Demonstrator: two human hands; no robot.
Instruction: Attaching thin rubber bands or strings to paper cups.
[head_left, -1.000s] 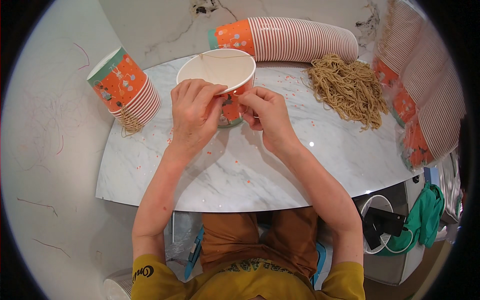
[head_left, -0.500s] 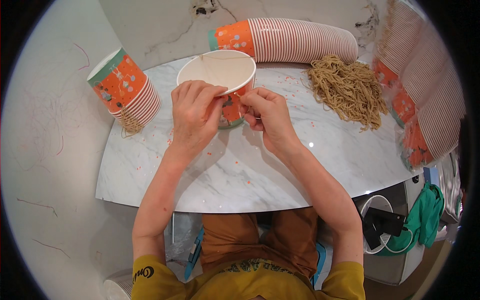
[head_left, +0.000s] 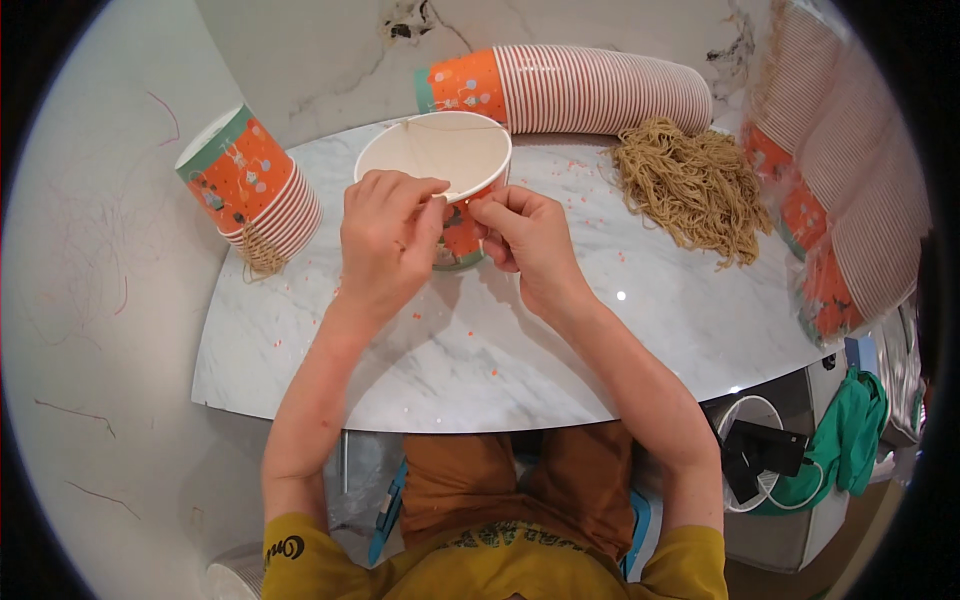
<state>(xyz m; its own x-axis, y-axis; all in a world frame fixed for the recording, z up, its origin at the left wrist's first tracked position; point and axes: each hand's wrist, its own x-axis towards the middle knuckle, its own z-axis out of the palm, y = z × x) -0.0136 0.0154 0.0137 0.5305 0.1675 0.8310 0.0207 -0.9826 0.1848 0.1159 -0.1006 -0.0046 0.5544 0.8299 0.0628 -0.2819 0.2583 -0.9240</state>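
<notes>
A large paper bucket (head_left: 460, 240), orange with a green band and white rim, stands on the table with its mouth tipped toward me. A thin beige string (head_left: 455, 127) crosses the far part of its mouth. My left hand (head_left: 390, 235) is closed at the near rim, its fingertips over the edge and its thumb just outside. Against the bucket's outer right side, just below the rim, my right hand (head_left: 528, 235) is pinched together. Whatever its fingertips hold is too small and hidden to make out.
A heap of beige strings (head_left: 695, 190) lies at the right. Behind it rests a long nested row of paper buckets (head_left: 600, 90). More stacks in clear plastic (head_left: 830, 210) stand far right. A short bucket stack (head_left: 250, 175) with strings hanging from it is at left. Orange specks dot the marble-patterned table (head_left: 460, 385).
The whole view has shifted slightly, so the table things sit a little lower. My right fingers have closed in tighter by the bucket's side; my left hand stays at the rim.
</notes>
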